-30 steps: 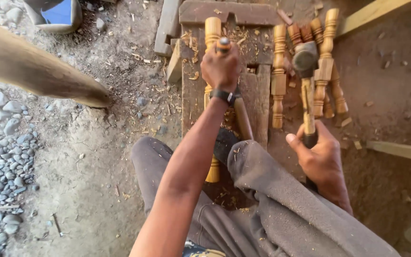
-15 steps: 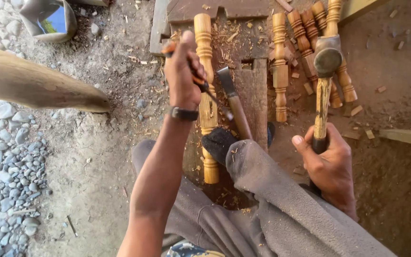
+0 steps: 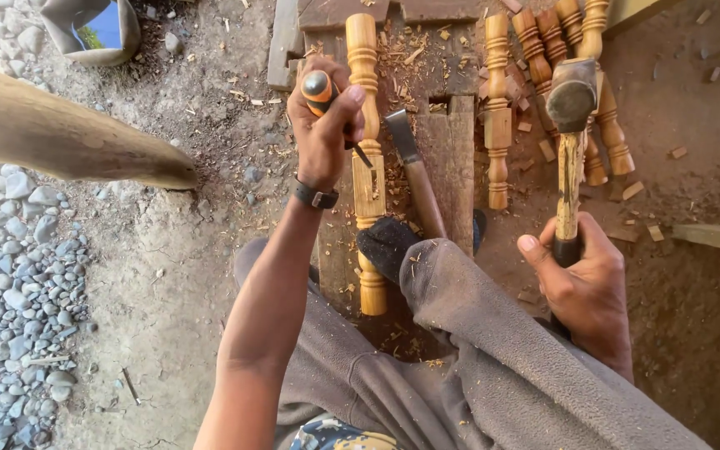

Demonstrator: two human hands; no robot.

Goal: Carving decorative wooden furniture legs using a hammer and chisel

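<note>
No packages, labels, signs or screens are visible anywhere on this dirt and wood work area.

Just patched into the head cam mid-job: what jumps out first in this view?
At centre, the left hand grips an orange-handled chisel, its blade set against a turned wooden spindle lying on a plank bench. To the right, the right hand holds a wooden-handled hammer raised above a cluster of more turned spindles. A second chisel lies beside the spindle, amid wood chips.

L hand (image 3: 324,125) now gripping chisel (image 3: 335,112) on spindle (image 3: 366,158), hammer (image 3: 571,125) lowered
</note>
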